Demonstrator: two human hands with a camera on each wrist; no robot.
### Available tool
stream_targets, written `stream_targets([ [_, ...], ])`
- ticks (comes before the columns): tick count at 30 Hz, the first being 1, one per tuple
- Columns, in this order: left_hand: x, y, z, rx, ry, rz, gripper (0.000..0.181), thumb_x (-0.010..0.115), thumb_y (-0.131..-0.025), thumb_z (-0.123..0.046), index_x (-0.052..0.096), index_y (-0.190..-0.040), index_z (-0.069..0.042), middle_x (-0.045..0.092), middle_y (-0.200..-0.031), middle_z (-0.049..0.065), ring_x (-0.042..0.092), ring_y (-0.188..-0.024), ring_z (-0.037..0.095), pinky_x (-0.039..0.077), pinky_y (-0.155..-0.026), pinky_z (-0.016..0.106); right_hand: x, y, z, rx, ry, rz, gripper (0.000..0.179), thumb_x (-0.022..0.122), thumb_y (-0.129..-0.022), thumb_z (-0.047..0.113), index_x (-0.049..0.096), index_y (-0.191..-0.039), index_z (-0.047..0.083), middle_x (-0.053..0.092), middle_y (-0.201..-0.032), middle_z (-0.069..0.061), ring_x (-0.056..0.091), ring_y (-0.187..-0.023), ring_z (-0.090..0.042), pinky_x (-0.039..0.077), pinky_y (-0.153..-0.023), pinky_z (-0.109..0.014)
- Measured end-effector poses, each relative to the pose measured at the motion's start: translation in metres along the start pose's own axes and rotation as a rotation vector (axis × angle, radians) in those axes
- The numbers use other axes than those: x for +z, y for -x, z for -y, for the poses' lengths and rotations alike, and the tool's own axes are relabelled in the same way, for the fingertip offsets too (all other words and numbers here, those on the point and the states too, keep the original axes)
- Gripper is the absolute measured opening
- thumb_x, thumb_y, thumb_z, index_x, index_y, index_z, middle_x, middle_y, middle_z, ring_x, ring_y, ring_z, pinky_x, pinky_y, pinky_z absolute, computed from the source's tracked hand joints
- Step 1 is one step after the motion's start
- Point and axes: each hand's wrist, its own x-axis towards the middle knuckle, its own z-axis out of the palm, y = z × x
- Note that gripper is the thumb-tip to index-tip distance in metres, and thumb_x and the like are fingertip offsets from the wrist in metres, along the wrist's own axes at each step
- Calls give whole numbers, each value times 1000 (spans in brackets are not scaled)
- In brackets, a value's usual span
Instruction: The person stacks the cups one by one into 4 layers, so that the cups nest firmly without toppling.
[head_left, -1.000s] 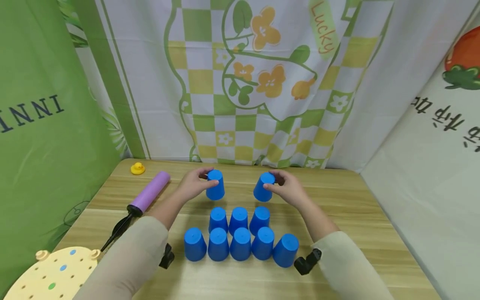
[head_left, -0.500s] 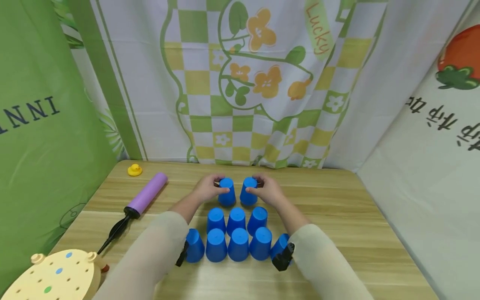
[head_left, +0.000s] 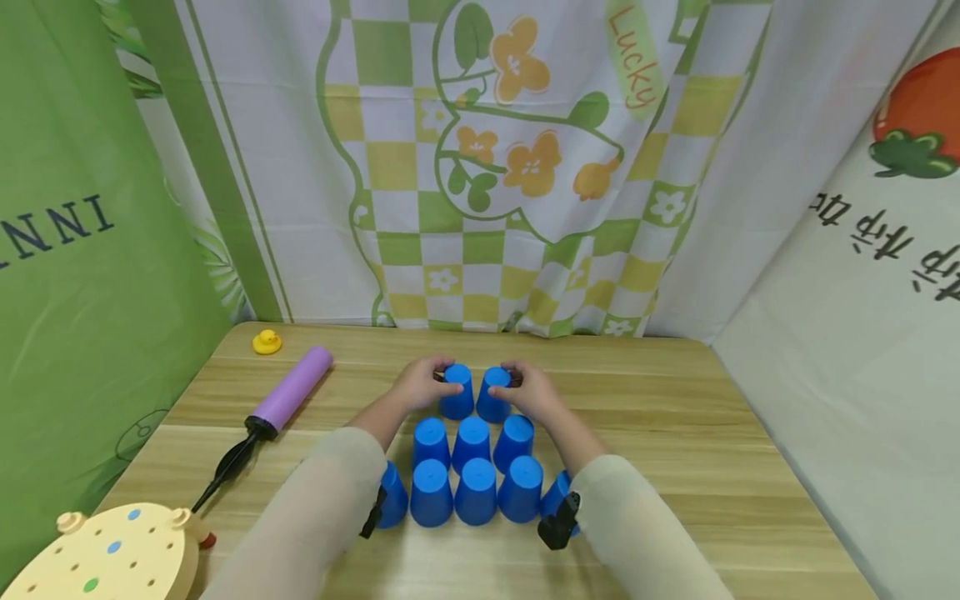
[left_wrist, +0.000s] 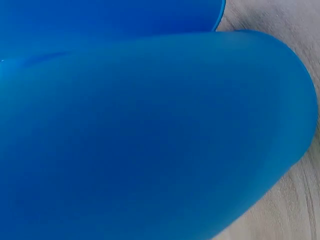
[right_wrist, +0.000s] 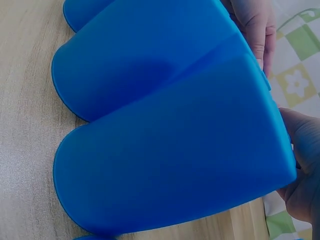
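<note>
At the back of the group, my left hand [head_left: 420, 385] grips an upside-down blue cup [head_left: 457, 398], thumb across its near side. My right hand [head_left: 534, 393] holds a matching blue cup [head_left: 491, 405] just beside it. Their tops stand apart; whether their lower rims touch I cannot tell. Nearer me is a row of three upturned cups [head_left: 471, 443], with a longer front row [head_left: 476, 492] of several cups before it. My sleeves partly hide that row's end cups. Blue cup walls [left_wrist: 150, 130] fill the left wrist view. In the right wrist view, fingers [right_wrist: 300, 150] show behind a large cup [right_wrist: 170, 155].
On the wooden table [head_left: 675, 467], a purple pump [head_left: 292, 387] with a black end lies at left. Beyond it sits a yellow rubber duck [head_left: 267, 342]. A round cream board [head_left: 112, 554] with coloured dots stands at front left. Curtains [head_left: 510, 250] enclose the back and sides.
Both hands have brought their cups inward from wide apart to side by side, and a little nearer the other cups. The two rows in front look unmoved.
</note>
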Motion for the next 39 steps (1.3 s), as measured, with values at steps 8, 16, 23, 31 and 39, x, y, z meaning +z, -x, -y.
stream_targets([
  [8, 0, 1, 1, 14, 3, 19, 58, 69, -92, -22, 47, -142, -2, 53, -141, 18, 52, -129, 35, 46, -105, 48, 1, 2, -1, 8, -5, 7, 59, 73, -89, 30, 52, -139, 6, 62, -129, -19, 58, -120, -33, 50, -99, -49],
  [16, -19, 8, 8, 28, 27, 53, 73, 69, -92, -30, 34, -150, -4, 42, -151, 22, 44, -135, 41, 43, -107, 53, -9, 11, -2, -2, -48, 13, 66, 70, -90, 33, 44, -146, 8, 52, -142, -21, 49, -132, -38, 43, -107, -52],
  [23, -37, 33, 17, 124, 55, 59, 71, 69, -92, -27, 35, -150, -7, 44, -150, 20, 46, -133, 40, 44, -106, 54, -28, 32, -5, -73, -76, 28, 62, 70, -91, 28, 46, -144, 7, 49, -145, -21, 45, -136, -39, 39, -111, -53],
  [31, -34, 64, 28, 210, 81, 136, 68, 71, -90, -27, 41, -147, -4, 49, -145, 20, 51, -129, 38, 39, -109, 56, -35, 58, -22, -135, -77, 86, 57, 72, -90, 26, 51, -139, 7, 54, -141, -17, 50, -132, -37, 41, -110, -51],
  [39, -28, 79, 33, 201, 62, 220, 67, 71, -91, -28, 42, -146, -4, 51, -143, 19, 50, -129, 37, 40, -109, 56, -34, 68, -31, -158, -90, 156, 55, 75, -87, 27, 56, -135, 6, 57, -138, -19, 53, -127, -36, 42, -108, -52],
])
